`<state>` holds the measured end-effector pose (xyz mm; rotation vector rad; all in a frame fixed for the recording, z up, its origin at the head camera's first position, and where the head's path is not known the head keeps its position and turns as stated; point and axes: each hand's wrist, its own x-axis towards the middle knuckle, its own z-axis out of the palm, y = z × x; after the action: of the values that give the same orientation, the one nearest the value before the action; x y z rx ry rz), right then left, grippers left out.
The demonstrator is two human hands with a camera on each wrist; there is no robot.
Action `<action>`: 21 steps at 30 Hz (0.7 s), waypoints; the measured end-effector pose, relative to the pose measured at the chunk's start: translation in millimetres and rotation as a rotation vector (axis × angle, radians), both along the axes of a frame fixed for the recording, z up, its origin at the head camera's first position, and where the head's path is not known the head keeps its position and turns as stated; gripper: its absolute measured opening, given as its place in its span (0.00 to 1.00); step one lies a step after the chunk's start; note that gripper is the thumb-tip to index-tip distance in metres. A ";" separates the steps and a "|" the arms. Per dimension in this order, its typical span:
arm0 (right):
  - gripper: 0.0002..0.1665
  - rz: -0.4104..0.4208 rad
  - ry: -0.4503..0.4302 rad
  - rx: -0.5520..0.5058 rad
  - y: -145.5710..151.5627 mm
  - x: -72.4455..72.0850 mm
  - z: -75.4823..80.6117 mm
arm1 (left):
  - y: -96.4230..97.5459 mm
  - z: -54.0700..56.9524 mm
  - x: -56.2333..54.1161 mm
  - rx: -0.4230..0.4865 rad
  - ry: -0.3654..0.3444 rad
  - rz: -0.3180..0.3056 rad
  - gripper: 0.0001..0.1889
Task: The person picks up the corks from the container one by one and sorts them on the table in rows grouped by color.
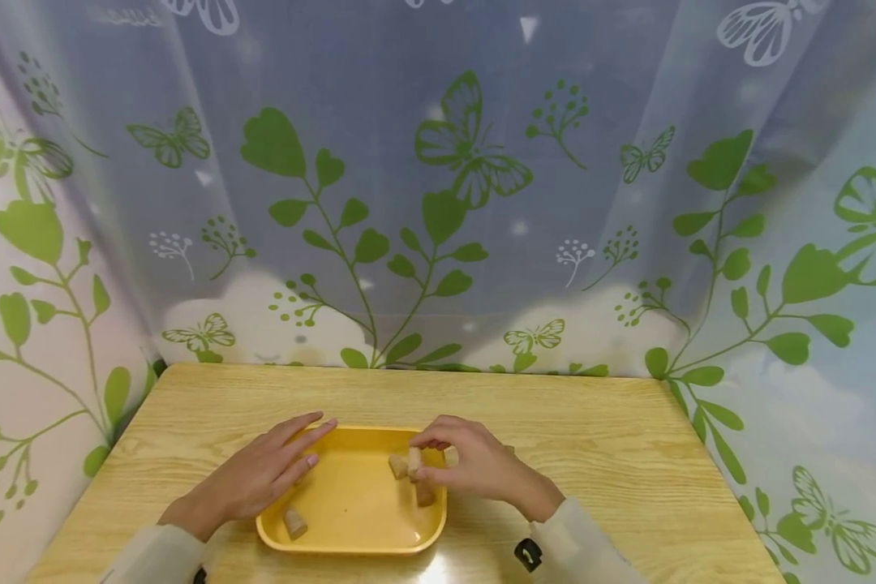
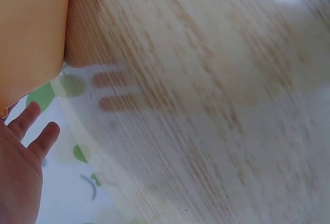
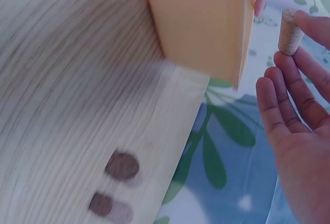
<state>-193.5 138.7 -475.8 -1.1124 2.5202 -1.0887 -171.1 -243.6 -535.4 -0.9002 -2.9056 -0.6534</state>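
Observation:
A cork stopper (image 1: 414, 462) is pinched between the thumb and fingers of my right hand (image 1: 474, 462), over the right end of a yellow tray (image 1: 350, 545). The right wrist view shows this tapered cork (image 3: 290, 33) upright at the fingertips. Inside the tray, one cork (image 1: 397, 466) and a darker cork (image 1: 424, 493) are close to the held one. Another cork (image 1: 294, 523) lies at the tray's lower left. My left hand (image 1: 259, 470) rests at the tray's left side with its fingers extended over the rim.
In the right wrist view, a dark-ended cork (image 3: 122, 166) and a second one (image 3: 101, 204) lie on the wood-grain table (image 1: 591, 454) outside the tray; the right hand mostly hides them in the head view. A patterned curtain (image 1: 438, 268) stands behind the table.

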 end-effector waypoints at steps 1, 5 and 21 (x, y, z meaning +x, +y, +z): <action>0.20 -0.007 0.007 -0.007 3.8 -0.1 0.1 | 0.1 0.0 0.1 0.003 0.000 0.000 0.28; 0.21 -0.044 0.022 -0.024 19.7 -0.3 -0.6 | 0.3 -0.3 0.2 0.001 0.002 0.000 0.28; 0.21 -0.191 0.028 -0.011 78.0 -2.3 -9.4 | 0.7 0.8 1.0 -0.003 0.006 0.002 0.28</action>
<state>-195.8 216.7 -485.2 -0.9103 2.6905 -1.1408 -170.1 -243.0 -534.6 -0.8971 -2.9026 -0.6460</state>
